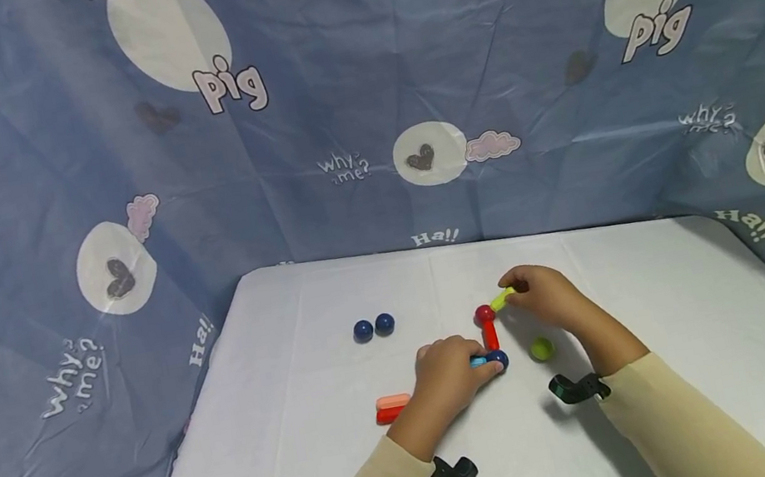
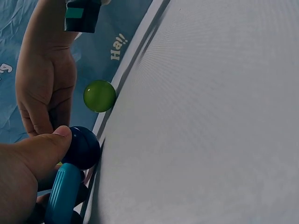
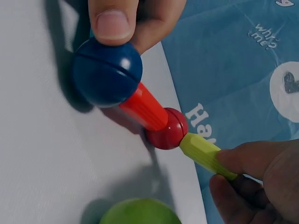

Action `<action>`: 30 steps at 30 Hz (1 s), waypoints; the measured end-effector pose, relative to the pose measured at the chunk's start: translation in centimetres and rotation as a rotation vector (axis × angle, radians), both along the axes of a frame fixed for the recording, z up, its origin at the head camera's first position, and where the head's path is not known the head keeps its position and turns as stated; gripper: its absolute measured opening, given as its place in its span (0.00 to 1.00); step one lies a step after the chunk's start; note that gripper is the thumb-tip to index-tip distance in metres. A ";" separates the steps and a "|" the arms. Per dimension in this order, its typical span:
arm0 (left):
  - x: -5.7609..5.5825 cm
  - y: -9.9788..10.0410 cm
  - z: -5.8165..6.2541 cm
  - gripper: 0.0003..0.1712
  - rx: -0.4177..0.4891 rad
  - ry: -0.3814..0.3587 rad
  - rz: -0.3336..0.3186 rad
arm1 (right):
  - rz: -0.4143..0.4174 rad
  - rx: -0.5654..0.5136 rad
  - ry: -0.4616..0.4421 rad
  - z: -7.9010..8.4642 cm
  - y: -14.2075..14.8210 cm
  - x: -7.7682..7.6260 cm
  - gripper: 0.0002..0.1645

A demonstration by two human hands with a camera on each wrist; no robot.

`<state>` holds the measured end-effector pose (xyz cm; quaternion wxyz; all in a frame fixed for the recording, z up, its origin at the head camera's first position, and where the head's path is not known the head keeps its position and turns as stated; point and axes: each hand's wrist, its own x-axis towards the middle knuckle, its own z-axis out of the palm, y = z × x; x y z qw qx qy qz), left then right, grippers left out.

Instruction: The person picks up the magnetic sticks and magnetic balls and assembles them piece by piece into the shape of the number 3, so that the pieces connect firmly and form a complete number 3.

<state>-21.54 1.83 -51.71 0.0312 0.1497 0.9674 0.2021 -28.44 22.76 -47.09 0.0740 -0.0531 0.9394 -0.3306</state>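
Note:
My left hand (image 1: 447, 377) grips a dark blue ball (image 3: 106, 77), its thumb pressed on the ball's surface. A light blue ribbed stick (image 2: 63, 191) joins that ball and runs back under the hand. From the ball a red stick (image 3: 145, 109) leads to a red ball (image 3: 169, 133). On the red ball's other side is a yellow-green stick (image 3: 201, 150), pinched between thumb and fingers of my right hand (image 1: 546, 300). The pieces form one bent chain between the hands. A green ball (image 1: 542, 349) lies on the table below the right hand.
Two loose dark blue balls, one at the left (image 1: 363, 331) and one beside it (image 1: 385, 323), sit on the white table (image 1: 296, 354). An orange stick (image 1: 393, 400) and a red stick (image 1: 389, 415) lie by the left forearm. A printed blue cloth (image 1: 328, 96) hangs behind.

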 end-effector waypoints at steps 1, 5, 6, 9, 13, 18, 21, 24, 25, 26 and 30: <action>0.0 0.0 0.0 0.21 0.000 -0.001 -0.001 | -0.001 -0.010 0.004 0.0 -0.1 0.0 0.19; 0.1 -0.1 0.1 0.22 -0.009 0.001 -0.004 | -0.024 -0.085 -0.006 0.2 -1.0 -0.2 0.21; 0.1 -0.1 0.1 0.22 -0.010 0.003 -0.006 | -0.034 -0.109 -0.014 0.3 -1.3 -0.3 0.22; 0.1 -0.1 0.0 0.22 -0.015 0.017 -0.011 | -0.080 -0.174 -0.048 0.4 -2.2 -0.4 0.22; 0.0 -0.2 -0.1 0.21 -0.009 0.036 -0.022 | -0.154 -0.244 -0.102 0.0 -3.1 -0.9 0.23; 0.1 -0.4 -0.1 0.20 -0.006 0.047 -0.032 | -0.167 -0.244 -0.150 -1.2 -4.0 -1.9 0.23; 0.1 -0.4 -0.1 0.20 -0.011 0.050 -0.042 | -0.149 -0.200 -0.162 -1.7 -4.4 -2.3 0.23; 0.1 -0.5 0.0 0.20 -0.011 0.055 -0.051 | -0.128 -0.157 -0.173 -2.0 -4.9 -2.5 0.25; 0.2 -0.5 0.0 0.20 -0.011 0.057 -0.054 | -0.118 -0.144 -0.174 -2.0 -5.0 -2.5 0.25; 0.2 -0.5 0.0 0.20 -0.009 0.059 -0.057 | -0.110 -0.133 -0.175 -2.0 -5.1 -2.5 0.26; 0.2 -0.5 0.0 0.20 -0.012 0.069 -0.064 | -0.091 -0.107 -0.173 -1.8 -5.3 -2.6 0.28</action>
